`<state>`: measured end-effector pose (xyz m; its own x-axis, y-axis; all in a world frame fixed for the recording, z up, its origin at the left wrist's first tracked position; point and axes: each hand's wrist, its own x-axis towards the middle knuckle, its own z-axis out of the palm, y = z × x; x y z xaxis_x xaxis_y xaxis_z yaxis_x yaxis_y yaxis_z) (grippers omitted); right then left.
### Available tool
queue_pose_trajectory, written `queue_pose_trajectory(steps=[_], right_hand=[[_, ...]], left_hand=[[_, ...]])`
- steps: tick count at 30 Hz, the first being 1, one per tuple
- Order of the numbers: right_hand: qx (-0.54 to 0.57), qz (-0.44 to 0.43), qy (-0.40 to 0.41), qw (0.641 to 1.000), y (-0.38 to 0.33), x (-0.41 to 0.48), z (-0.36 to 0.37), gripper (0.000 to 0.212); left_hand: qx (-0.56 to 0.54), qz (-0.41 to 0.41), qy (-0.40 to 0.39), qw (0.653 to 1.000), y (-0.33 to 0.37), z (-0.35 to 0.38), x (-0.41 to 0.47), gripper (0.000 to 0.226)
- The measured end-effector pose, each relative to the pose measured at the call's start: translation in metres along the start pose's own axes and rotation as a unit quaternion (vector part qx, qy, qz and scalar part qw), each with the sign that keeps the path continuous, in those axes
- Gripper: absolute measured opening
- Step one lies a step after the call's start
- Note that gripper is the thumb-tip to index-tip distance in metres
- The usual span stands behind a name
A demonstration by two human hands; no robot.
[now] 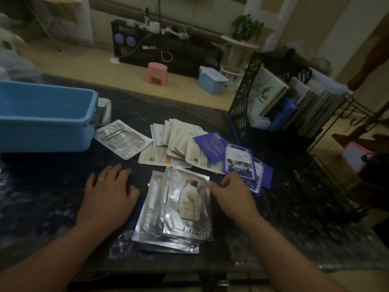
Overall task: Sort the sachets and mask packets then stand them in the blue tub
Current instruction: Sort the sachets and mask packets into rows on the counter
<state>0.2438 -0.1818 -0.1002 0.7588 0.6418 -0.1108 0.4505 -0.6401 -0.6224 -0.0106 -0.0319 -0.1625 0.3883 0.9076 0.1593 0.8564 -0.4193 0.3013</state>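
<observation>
The silver packet stack is pinched at its edge by the right hand; left hand fingers are spread flat beside it. Edges should probably be squared before it's carried to the blue tub, far left.

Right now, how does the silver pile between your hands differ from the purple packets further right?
The silver pile is shiny foil, stacked fairly squarely, its top packet showing a pale bottle; the purple packets are matte-looking purple with white panels, fanned loosely and overlapping. The silver packets look larger than the purple ones. The right hand touches the silver pile's edge; nothing touches the purple ones. Both lie flat on the dark table, outside the blue tub.
</observation>
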Motion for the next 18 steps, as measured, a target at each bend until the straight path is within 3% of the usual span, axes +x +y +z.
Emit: queue_pose_trajectory(steps=[3,5,8,11,14,18], right_hand=[[0.002,0.042,0.073,0.996,0.019,0.064,-0.026,0.039],[-0.037,0.100,0.096,0.990,0.032,0.109,-0.041,0.063],[-0.118,0.186,0.057,0.974,0.045,0.151,-0.047,0.109],[-0.129,0.185,0.012,0.974,0.054,0.179,-0.041,0.123],[-0.086,0.191,-0.019,0.978,0.060,0.200,-0.033,0.113],[-0.003,0.169,0.015,0.985,0.045,0.174,-0.040,0.057]], left_hand=[[0.000,0.001,0.003,1.000,0.000,0.001,0.000,0.051],[0.005,0.001,0.003,1.000,0.000,0.001,0.000,0.051],[0.005,0.003,0.010,1.000,-0.001,0.001,0.000,0.050],[0.003,0.002,0.009,1.000,0.000,0.001,-0.001,0.050],[0.005,0.004,0.012,1.000,0.000,0.000,-0.001,0.050],[0.003,0.009,0.016,1.000,0.001,-0.001,-0.002,0.052]])
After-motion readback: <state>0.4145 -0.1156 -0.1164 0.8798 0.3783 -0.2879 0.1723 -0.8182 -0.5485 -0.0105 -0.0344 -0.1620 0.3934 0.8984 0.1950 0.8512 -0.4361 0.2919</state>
